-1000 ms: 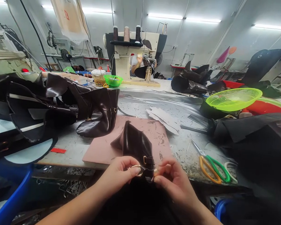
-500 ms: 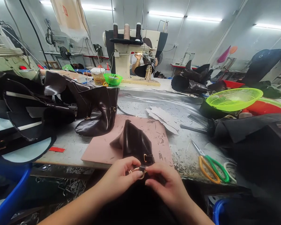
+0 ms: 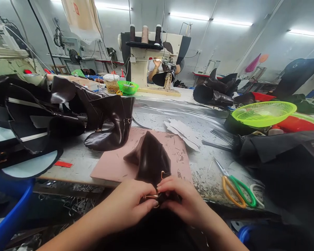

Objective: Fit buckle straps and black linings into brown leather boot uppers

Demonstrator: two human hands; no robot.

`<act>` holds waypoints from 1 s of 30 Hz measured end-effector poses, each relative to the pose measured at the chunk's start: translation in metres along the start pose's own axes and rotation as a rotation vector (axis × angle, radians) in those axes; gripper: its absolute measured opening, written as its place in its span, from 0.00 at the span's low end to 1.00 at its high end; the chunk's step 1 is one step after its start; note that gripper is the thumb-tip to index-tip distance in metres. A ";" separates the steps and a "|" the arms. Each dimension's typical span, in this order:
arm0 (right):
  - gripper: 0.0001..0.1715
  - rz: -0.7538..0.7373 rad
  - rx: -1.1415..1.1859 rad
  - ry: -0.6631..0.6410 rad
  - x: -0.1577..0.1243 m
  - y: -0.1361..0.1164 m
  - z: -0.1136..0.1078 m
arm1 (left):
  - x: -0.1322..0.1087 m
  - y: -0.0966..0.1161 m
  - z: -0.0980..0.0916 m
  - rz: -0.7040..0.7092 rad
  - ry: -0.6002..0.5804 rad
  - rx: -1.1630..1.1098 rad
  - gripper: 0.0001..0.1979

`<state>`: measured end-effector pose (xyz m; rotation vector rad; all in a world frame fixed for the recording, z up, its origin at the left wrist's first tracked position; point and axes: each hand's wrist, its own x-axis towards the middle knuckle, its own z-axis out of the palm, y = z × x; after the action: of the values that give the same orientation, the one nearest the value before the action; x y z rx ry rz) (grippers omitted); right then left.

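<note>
Stretching lengthwise toward the sewing machine [image 3: 139, 75], the dark leather piece [image 3: 153, 157] lies on the pink board [image 3: 106, 169], one corner pointing left. The left hand [image 3: 133, 200] pinches a gold-coloured ring [image 3: 152, 197]; the right hand [image 3: 184, 198] curls closer than a second ago, its grip hidden.

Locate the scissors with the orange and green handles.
Head view, right side: the scissors lie on the worktable near its front edge, to the right of the pink board and the right hand.

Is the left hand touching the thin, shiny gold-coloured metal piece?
Touching: the head view shows the left hand pinching the gold-coloured metal piece between thumb and forefinger.
</note>
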<state>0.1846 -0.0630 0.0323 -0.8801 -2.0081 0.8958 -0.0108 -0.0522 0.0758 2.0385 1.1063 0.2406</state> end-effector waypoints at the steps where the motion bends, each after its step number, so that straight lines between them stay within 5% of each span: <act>1: 0.14 -0.014 -0.018 0.011 0.000 0.001 0.000 | -0.001 0.002 0.000 0.002 0.016 0.029 0.08; 5: 0.17 -0.065 -0.088 0.040 -0.004 0.001 -0.001 | 0.003 0.003 0.004 -0.023 0.023 -0.042 0.09; 11: 0.23 0.128 -0.175 -0.046 -0.007 -0.012 -0.007 | 0.016 -0.003 0.008 -0.118 -0.053 -0.451 0.09; 18: 0.22 0.076 -0.247 -0.096 -0.006 -0.012 -0.010 | 0.017 -0.002 0.005 -0.130 -0.073 -0.377 0.08; 22: 0.15 0.162 -0.238 -0.060 -0.003 -0.012 -0.011 | 0.017 0.001 0.007 -0.131 -0.039 -0.338 0.08; 27: 0.12 0.204 -0.130 -0.165 0.002 -0.019 -0.020 | 0.017 0.002 0.008 -0.122 -0.025 -0.343 0.08; 30: 0.17 0.194 -0.128 -0.122 0.002 -0.018 -0.020 | 0.016 0.000 0.007 -0.119 -0.007 -0.422 0.07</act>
<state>0.1947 -0.0649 0.0569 -1.1319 -2.1304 0.9558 0.0025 -0.0438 0.0677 1.5941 1.0651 0.3720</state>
